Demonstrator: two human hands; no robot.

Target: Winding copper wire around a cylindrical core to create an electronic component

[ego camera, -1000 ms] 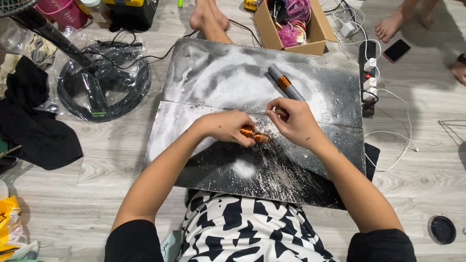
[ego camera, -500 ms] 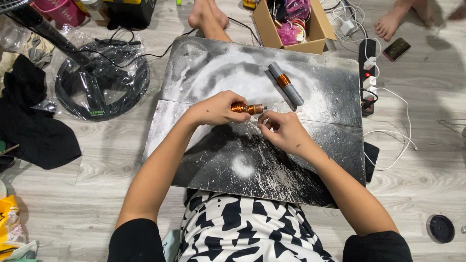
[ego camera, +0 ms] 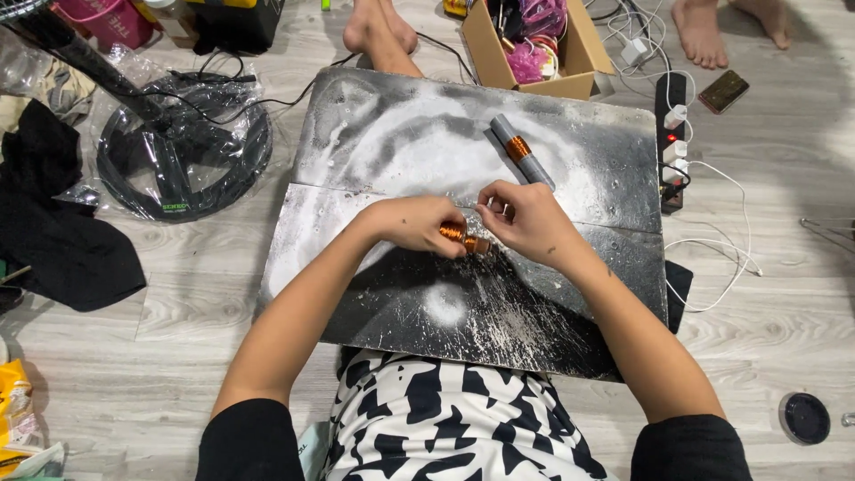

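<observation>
Cardboard box on the floor beyond the hands: holds pink and purple bundles with loose cords, packed to the rim. Pink bucket far off past the left hand, contents not readable.

Counts: two copper-wound coils. One small copper coil sits between the hands, gripped in the left hand, fingers curled around it. Right hand is pinched closed just beside the coil's end; what it pinches is too fine to see. Second is a grey rod with copper winding, lying loose just beyond the right hand. One power strip off to the right, several plugs in it. One phone past that. One fan base in clear plastic, well out from the left hand. One black round lid by the right elbow.

Surface: dark metal sheet, smeared white and scratched, under both hands, laid on a pale wood-plank floor. Black cloth lies left. Other people's bare feet show beyond the sheet.
</observation>
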